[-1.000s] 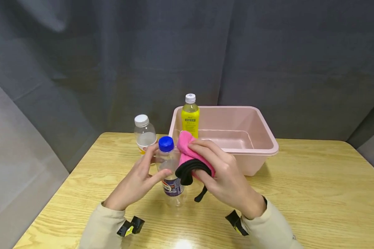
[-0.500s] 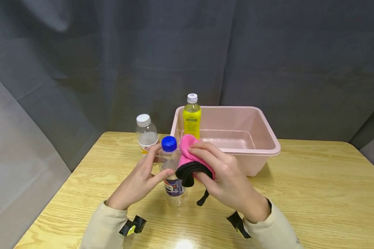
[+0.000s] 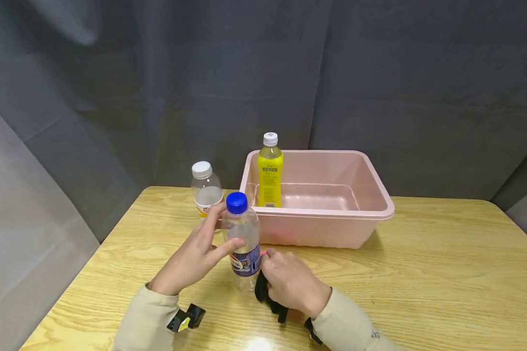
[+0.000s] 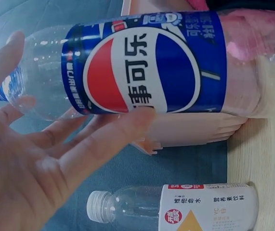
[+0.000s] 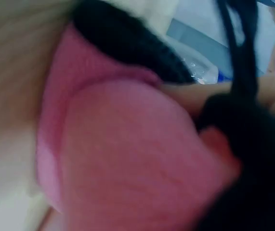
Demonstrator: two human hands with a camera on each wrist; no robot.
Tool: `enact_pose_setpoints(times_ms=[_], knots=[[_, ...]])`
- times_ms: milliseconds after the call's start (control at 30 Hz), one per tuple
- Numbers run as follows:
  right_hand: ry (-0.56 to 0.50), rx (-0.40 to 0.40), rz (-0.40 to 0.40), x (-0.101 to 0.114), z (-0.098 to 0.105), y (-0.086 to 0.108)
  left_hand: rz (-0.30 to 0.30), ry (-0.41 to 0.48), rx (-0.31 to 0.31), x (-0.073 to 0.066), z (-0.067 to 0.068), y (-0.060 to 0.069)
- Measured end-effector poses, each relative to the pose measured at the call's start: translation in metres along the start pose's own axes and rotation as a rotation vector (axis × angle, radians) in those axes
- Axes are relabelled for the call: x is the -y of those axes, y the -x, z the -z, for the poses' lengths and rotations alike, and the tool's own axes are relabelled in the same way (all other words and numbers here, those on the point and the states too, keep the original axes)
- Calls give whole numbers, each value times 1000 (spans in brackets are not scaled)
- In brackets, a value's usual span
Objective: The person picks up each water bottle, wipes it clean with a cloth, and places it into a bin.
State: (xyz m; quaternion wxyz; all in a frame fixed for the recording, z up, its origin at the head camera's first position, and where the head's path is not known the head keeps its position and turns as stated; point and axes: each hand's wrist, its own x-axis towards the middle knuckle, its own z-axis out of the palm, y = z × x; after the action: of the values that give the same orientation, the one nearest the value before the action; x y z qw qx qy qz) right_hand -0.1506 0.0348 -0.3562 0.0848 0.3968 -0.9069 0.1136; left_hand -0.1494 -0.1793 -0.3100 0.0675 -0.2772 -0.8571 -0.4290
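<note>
Steadying the clear plastic bottle with a round blue cap and a blue, red and white label [image 3: 248, 231], the left hand [image 3: 185, 265] is closed lightly around its left side, thumb on the near face by the label's upper edge and fingers reaching round the far side. The bottle stands upright on the pale wood-grain table [image 3: 435, 273], near side of the pale pink rectangular plastic tub [image 3: 312, 230].

The right hand [image 3: 292, 282] is clenched on a bunched pink and black soft cloth [image 3: 262, 288], low beside the bottle's right wall; whether the cloth presses the plastic there cannot be told.

The step looks like wiping the lower wall. To do it well, the left hold should be firm enough to stop the bottle tipping, yet gentle, since thin plastic would likely dent. The cloth's loose black ends are best gathered in, and the pink side laid flat against the plastic. Turning the bottle gradually would bring round its far face, without nudging the white-capped clear bottle with a white label [image 3: 208, 195] to the far left.
</note>
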Motion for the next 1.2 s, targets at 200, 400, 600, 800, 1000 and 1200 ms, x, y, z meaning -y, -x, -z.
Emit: enact_pose_setpoints(times_ms=[200,400,600,800,1000,1200], knots=[[-59,98,-35,-3,-1,-1,-9,-4,-1,0,-1,2],[-247,44,-74,-10,8,-2,4,-11,6,-1,-2,2],[-303,-88,-86,-7,28,-1,-3,-14,3,-1,-1,2],[-323,-381,-44,-1,52,6,0,-18,2,0,-1,1],[-383,-693,113,1,61,6,9,-25,-13,1,-1,2],[-420,-804,170,2,65,6,-4,-21,-3,1,-2,3]])
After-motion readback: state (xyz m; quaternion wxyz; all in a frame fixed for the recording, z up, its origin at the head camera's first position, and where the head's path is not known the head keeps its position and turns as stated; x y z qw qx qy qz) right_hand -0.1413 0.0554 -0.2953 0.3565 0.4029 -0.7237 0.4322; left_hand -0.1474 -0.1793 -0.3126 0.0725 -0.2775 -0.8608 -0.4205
